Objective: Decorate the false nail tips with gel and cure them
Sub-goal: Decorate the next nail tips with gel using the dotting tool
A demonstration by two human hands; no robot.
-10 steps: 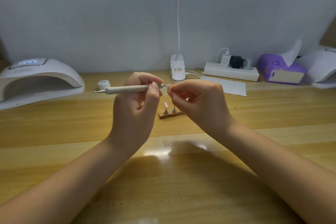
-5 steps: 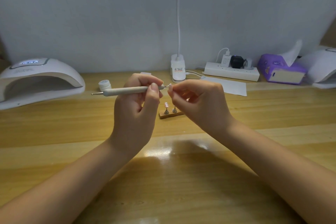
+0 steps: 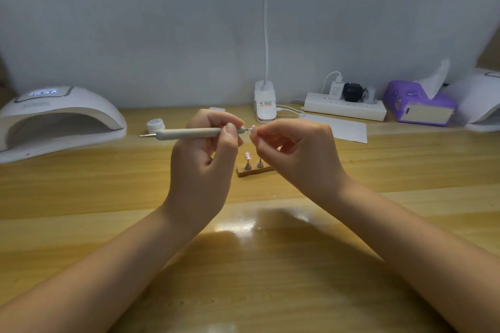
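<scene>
My left hand (image 3: 201,167) grips the pen (image 3: 189,133), my right hand (image 3: 295,154) pinches the nail tip (image 3: 253,128) above the stand (image 3: 253,170); a wobble of either could smear gel.

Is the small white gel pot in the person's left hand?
No. The gel pot stands on the table; the left hand grips the pen tool.

No text is reading clearly anywhere; the far-left nail lamp (image 3: 54,113) is showing a lit display, digits blurred; the sticker on the lamp clip base (image 3: 265,104) and the charger (image 3: 336,89) print are staying illegible.
</scene>
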